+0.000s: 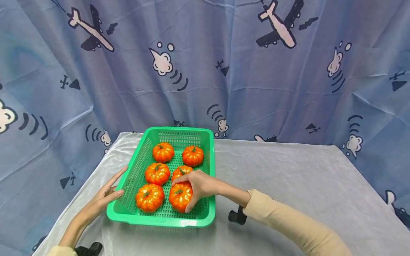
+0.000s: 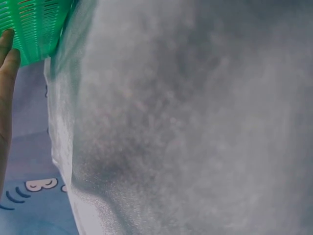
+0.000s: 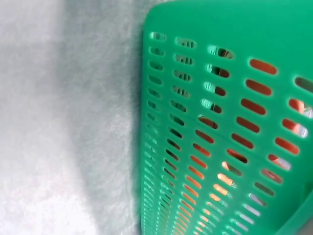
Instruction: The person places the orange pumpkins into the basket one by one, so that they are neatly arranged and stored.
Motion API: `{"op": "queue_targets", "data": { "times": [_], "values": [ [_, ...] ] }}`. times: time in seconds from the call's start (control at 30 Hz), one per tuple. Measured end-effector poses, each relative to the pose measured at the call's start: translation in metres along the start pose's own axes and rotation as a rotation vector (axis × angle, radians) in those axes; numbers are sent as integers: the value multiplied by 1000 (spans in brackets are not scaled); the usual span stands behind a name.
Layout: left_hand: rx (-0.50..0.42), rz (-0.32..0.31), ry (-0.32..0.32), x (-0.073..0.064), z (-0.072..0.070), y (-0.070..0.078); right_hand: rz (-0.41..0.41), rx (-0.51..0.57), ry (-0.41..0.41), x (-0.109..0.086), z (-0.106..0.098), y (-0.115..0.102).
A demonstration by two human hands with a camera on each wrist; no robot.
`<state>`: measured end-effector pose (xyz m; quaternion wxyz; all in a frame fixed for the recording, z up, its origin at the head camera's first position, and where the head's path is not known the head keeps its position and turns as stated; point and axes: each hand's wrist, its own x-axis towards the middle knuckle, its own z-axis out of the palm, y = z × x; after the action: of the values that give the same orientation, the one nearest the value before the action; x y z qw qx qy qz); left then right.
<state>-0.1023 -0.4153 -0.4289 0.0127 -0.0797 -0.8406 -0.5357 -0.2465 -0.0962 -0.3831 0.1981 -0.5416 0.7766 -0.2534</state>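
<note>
A green slotted plastic basket [image 1: 160, 222] holds several shiny orange mini pumpkins. Over its right wall reaches my right hand [image 1: 203, 183], thumb and fingers curled round the front-right pumpkin [image 1: 178, 196]. Just behind that one, another pumpkin [image 1: 182, 171] is partly covered by the hand. My left hand [image 1: 100, 201] lies along the basket's left side with its fingers extended at the rim. In the left wrist view, those fingers [image 2: 7, 73] are beside the basket wall [image 2: 36, 29]. The right wrist view has the basket's outer wall [image 3: 220, 19], with orange showing through the slots; the hand is hidden there.
The basket stands on a table with a silvery-grey cloth [image 1: 275, 170]. More pumpkins lie inside: front left [image 1: 149, 198], middle left [image 1: 157, 173], back left [image 1: 163, 152] and back right [image 1: 193, 155]. A blue curtain [image 1: 192, 64] printed with airplanes hangs behind the table.
</note>
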Motion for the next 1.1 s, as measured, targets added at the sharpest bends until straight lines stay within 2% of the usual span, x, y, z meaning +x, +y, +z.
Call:
{"op": "queue_targets", "data": {
  "times": [0.23, 0.37, 0.67, 0.8, 0.97, 1.1],
  "values": [
    [-6, 8, 3, -1, 0, -1, -75, -65, -101, 2, -2, 1],
    [-9, 16, 3, -1, -1, 0, -119, -49, -163, 3, -3, 2],
    [5, -2, -2, 3, 1, 1, -135, -47, -238, 2, -2, 1],
    [-10, 2, -3, 6, 2, 1, -129, -77, -277, 3, -2, 1],
    [17, 0, -16, 8, 2, 2, -53, -88, -322, 4, 1, 0],
    [-29, -12, -53, 9, 0, 4, -22, -151, -363, 7, 2, -2]
  ]
}}
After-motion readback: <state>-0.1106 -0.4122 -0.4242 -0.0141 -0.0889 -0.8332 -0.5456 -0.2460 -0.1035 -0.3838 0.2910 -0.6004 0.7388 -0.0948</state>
